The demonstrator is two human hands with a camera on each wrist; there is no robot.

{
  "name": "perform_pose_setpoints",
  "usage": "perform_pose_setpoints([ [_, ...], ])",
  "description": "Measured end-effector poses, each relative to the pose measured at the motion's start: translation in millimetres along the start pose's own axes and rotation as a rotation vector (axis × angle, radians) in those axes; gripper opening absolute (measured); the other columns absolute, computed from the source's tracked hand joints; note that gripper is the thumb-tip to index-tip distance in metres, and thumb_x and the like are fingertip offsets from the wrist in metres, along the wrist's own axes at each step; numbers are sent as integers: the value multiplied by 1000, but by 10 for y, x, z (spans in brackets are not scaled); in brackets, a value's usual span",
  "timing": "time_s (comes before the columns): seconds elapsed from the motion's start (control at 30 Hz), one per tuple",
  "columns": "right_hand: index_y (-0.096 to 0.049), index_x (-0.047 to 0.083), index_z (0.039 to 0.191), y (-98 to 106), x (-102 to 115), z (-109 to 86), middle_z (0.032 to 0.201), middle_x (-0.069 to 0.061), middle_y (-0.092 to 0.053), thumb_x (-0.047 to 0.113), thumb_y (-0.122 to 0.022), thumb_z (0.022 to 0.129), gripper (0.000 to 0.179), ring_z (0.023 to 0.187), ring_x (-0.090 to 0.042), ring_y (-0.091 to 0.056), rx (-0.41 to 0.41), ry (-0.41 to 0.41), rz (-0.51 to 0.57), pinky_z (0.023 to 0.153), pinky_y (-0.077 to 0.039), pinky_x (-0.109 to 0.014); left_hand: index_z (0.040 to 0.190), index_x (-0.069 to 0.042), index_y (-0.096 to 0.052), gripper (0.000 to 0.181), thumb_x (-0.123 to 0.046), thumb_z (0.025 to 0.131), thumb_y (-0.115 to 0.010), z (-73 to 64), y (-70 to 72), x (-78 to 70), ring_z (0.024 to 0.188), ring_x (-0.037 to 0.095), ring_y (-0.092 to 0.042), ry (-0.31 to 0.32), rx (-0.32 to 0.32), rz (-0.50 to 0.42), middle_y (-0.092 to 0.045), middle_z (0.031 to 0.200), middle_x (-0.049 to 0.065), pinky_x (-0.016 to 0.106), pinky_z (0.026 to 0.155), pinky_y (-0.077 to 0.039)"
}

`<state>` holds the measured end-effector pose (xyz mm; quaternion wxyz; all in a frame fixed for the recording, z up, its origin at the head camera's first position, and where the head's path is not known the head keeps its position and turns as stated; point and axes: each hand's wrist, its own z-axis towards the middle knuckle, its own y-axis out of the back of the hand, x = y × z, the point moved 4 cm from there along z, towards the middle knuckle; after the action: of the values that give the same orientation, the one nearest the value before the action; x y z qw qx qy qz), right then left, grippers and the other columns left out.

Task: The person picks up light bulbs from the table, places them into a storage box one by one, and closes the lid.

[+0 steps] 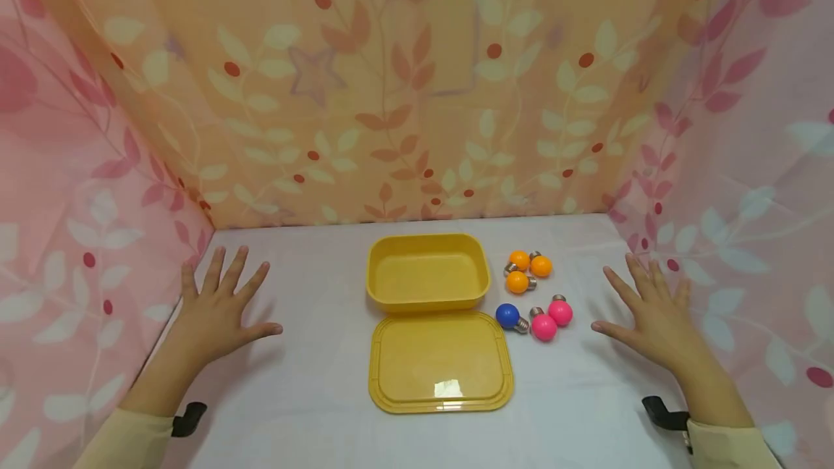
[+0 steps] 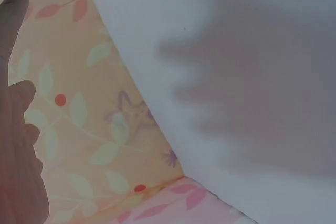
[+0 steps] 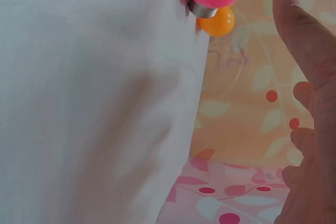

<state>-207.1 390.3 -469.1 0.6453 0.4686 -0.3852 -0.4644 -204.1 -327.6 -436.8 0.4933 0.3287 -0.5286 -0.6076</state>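
The open-topped yellow box (image 1: 430,305) sits on a white surface (image 1: 313,382), with a matching yellow lid (image 1: 439,357) lying flat just in front of it. Near the box's right side, three orange bulbs (image 1: 517,281) lie clustered; nearer the person, off the box's front right corner, are a blue bulb (image 1: 507,315) and, beyond it to the right, two pink bulbs (image 1: 544,327). Well to the box's left, the left hand (image 1: 218,317) is raised over the surface, fingers spread wide, holding nothing. The right hand (image 1: 654,317), well to the box's right past the pink bulbs, its nearest things, is likewise raised, wide-fingered and holding nothing. Behind the box hangs an orange leaf-patterned cloth (image 1: 404,93).
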Motion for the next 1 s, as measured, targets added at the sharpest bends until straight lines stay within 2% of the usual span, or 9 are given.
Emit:
perform_pose_setpoints([
  [0.3, -26, 25, 164, 17, 80, 35, 172, -19, -6, 61, -81, 77, 109, 156, -47, 9, -4, -29, 68, 109, 22, -80, 167, -25, -10, 115, -83, 81, -60, 128, -18, -200, 154, 39, 26, 45, 88, -207, 9, 172, 16, 76, 111, 25],
  [0.57, -27, 22, 164, -36, 84, 37, 172, -16, -9, 53, -82, 81, 104, 157, -46, 4, -51, -40, 181, 113, 17, -79, 167, -22, -7, 115, -73, 83, -69, 273, -53, -358, 156, 41, 20, 41, 59, -374, 7, 172, 18, 74, 114, 23],
  [0.77, -28, 22, 164, -45, 121, 82, 171, -16, -14, 38, -86, 81, 103, 157, -45, -3, -95, -25, 314, 114, 15, -79, 167, -23, -3, 117, -68, 84, -72, 403, -73, -493, 156, 38, 20, 43, 61, -501, 7, 172, 17, 73, 118, 18],
  [1.0, -27, 21, 164, -86, 204, 115, 169, -21, -19, 35, -85, 84, 100, 155, -49, -7, -77, -35, 405, 117, 17, -74, 167, -20, -2, 122, -58, 82, -81, 546, -104, -675, 157, 39, 15, 48, 50, -665, 6, 173, 14, 73, 121, 8],
])
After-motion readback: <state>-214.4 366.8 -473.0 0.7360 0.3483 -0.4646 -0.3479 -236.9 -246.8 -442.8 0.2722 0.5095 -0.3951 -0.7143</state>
